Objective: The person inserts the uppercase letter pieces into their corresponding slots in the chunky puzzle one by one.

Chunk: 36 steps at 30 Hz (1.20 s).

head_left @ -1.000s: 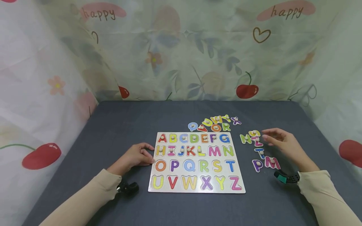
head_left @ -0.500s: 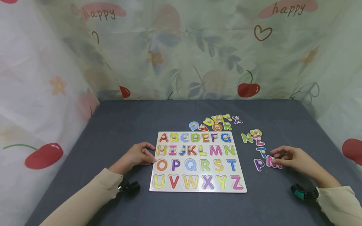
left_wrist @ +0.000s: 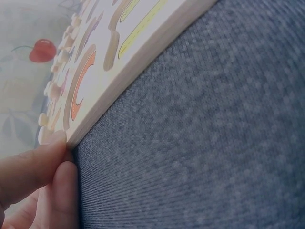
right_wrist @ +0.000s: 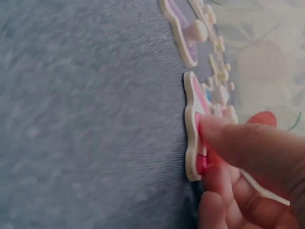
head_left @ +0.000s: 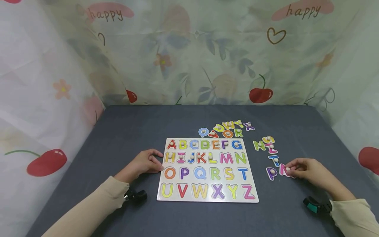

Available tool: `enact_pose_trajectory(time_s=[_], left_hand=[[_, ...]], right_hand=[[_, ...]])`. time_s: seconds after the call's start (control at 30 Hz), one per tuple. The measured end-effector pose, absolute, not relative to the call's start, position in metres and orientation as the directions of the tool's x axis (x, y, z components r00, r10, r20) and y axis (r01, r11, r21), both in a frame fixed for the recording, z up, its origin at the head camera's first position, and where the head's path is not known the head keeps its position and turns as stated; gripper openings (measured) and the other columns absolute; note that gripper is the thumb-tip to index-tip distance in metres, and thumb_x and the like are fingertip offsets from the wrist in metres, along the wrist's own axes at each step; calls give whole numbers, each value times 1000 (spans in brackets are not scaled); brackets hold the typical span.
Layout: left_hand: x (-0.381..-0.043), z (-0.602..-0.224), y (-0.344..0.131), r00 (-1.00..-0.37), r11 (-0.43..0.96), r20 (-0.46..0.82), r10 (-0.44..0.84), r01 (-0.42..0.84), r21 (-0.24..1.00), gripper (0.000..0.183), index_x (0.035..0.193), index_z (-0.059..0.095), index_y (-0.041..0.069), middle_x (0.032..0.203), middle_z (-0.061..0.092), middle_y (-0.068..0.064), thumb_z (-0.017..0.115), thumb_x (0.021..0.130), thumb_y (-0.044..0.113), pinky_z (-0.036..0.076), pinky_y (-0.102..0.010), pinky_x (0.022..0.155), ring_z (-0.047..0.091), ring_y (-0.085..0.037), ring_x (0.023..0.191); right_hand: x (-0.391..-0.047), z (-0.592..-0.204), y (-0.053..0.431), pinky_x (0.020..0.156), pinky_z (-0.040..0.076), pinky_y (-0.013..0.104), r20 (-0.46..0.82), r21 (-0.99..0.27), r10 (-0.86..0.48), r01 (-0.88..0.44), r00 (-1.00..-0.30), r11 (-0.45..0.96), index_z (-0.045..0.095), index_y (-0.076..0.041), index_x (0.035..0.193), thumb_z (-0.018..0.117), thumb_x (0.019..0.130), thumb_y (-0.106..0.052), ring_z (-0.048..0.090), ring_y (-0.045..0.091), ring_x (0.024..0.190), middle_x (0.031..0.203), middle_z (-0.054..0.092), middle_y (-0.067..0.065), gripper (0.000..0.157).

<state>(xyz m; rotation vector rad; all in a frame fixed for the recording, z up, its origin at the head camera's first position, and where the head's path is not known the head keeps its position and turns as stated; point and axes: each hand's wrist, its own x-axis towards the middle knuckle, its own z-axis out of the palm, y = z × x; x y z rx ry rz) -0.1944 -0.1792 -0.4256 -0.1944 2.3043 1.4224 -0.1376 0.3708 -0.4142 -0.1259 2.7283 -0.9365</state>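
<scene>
A white alphabet puzzle board (head_left: 207, 165) lies on the dark cloth. My left hand (head_left: 145, 163) holds its left edge; in the left wrist view the thumb (left_wrist: 52, 148) lies over the edge, with a finger bent against the side. To the right of the board, my right hand (head_left: 308, 169) pinches the pink letter M piece (head_left: 282, 169) at its knob. The right wrist view has this piece (right_wrist: 190, 129) flat near the cloth, the thumb (right_wrist: 224, 136) covering part of it. Beside it lies the purple P piece (head_left: 271, 173).
Above the M are the T piece (head_left: 274, 160), Z piece (head_left: 271, 148), N piece (head_left: 259, 145) and S piece (head_left: 268, 139). Several more letters, among them the Q piece (head_left: 203, 132) and X piece (head_left: 249, 126), lie behind the board. Knobbed letters fill the board's top row.
My right hand has come down from beside the S and Z pieces to the M piece and now pinches it. The left hand stays at the board's edge.
</scene>
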Motion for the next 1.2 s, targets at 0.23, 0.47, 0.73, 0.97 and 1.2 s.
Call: enact_pose_trajectory(time_s=[0.23,0.47,0.73,0.97,1.2], left_hand=[[-194,-427,-180,-903,472,-419,97,-328,818,50,119,56,0,72,69,-4,80,75,0,56,-27,62,67,-12,68],[-195,-427,-181,-905,478,-414,96,-322,817,50,120,56,0,73,69,-4,79,76,0,56,-27,62,66,-12,67],[-195,-427,-180,-901,475,-422,102,-329,816,50,119,55,1,73,70,-6,79,76,0,56,-27,62,67,-13,69],[-194,-427,-179,-900,472,-426,92,-338,814,49,118,57,2,73,70,-5,80,76,1,55,-27,62,67,-13,68],[-194,-427,-180,-900,475,-425,100,-333,815,50,119,56,1,73,70,-5,80,76,1,55,-27,62,66,-13,68]], right_hand=[[-142,-394,371,59,48,23,-183,-564,-106,16,-977,826,69,1,105,70,90,-26,56,2,65,83,68,0,31],[-153,-367,340,62,48,22,-132,-564,-120,-25,-984,825,70,-2,106,71,89,-33,60,11,68,82,69,1,35],[-167,-363,282,59,49,23,-80,-630,-177,-88,-981,771,71,-5,99,75,85,-29,62,18,70,78,67,1,28],[-181,-381,242,61,50,23,-65,-686,-267,-152,-961,712,72,-7,95,74,86,-19,59,14,71,79,67,1,16],[-199,-398,215,58,47,24,-117,-690,-324,-158,-939,706,73,-10,95,76,84,-22,56,15,69,76,65,-1,17]])
